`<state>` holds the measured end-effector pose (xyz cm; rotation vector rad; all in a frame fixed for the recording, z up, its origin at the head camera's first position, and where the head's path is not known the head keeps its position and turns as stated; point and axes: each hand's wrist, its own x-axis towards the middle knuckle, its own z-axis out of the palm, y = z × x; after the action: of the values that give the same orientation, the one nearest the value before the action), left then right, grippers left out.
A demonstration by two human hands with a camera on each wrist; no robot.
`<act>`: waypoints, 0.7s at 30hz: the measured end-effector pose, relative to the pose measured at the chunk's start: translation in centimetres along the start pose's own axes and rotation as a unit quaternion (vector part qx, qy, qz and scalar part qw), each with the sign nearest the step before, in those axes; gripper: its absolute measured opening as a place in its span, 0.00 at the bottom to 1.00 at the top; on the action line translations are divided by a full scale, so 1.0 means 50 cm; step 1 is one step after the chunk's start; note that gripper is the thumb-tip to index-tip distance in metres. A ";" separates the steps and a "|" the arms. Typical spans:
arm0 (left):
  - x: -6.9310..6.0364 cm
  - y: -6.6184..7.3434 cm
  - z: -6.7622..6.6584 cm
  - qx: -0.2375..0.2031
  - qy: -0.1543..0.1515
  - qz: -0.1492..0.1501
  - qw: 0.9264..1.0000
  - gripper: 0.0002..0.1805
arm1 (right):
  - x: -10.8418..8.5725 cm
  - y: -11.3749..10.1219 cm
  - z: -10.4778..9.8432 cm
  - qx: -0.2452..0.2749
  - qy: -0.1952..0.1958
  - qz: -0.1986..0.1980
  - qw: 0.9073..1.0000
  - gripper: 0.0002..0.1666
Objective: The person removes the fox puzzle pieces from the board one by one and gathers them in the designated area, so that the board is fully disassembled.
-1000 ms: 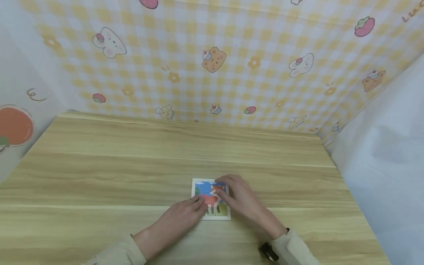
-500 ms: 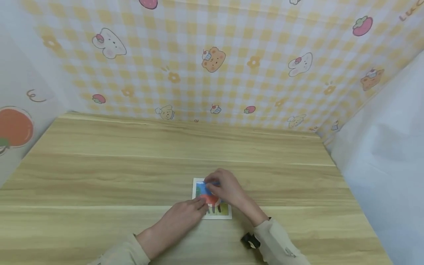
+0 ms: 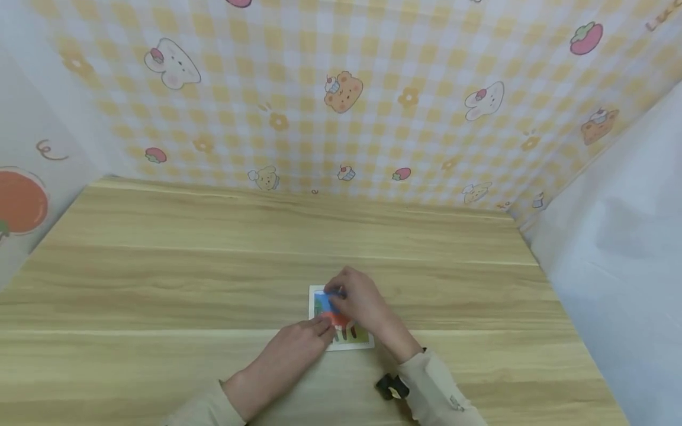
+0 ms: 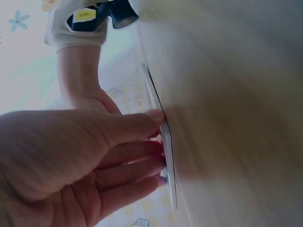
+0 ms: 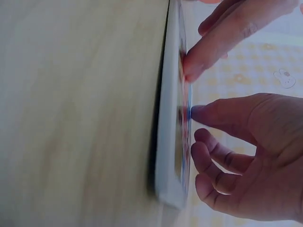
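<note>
A small jigsaw puzzle of a fox in a white frame (image 3: 312, 299) lies flat on the wooden table. My left hand (image 3: 290, 353) rests its fingertips on the puzzle's left-middle part, over the fox's red body. In the left wrist view, its thumb (image 4: 137, 126) touches the frame's near edge. My right hand (image 3: 362, 302) reaches over the upper right, covering the fox's head. The right wrist view shows its thumb (image 5: 222, 113) touching the picture with its tip, while the other fingers bend loosely just off the surface. No loose piece shows in either hand.
The wooden table (image 3: 213, 278) spreads around the puzzle. A yellow checked cloth (image 3: 298, 77) with cartoon prints hangs behind it, and white sheeting (image 3: 618, 248) hangs at the right. A black device (image 3: 392, 386) sits by the right sleeve.
My right hand has moved left and away from me across the puzzle's upper part, covering the fox's head. The frame has turned slightly. My left hand has stayed nearly still.
</note>
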<state>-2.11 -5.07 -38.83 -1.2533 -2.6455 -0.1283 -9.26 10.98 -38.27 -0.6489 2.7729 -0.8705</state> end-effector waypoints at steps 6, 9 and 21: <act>0.003 0.003 -0.001 0.012 -0.002 0.000 1.000 0.14 | 0.004 -0.004 0.002 -0.007 -0.003 -0.006 1.000 0.06; 0.003 0.002 -0.003 0.003 -0.011 0.000 1.000 0.15 | 0.005 0.000 0.002 -0.002 -0.011 -0.002 1.000 0.06; 0.003 -0.004 -0.007 -0.023 -0.023 0.002 0.999 0.16 | 0.008 0.002 0.001 0.009 -0.044 0.011 0.999 0.07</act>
<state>-2.29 -5.14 -38.44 -1.2907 -2.6942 -0.1634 -9.65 10.86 -38.39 -0.6357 2.6864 -0.8399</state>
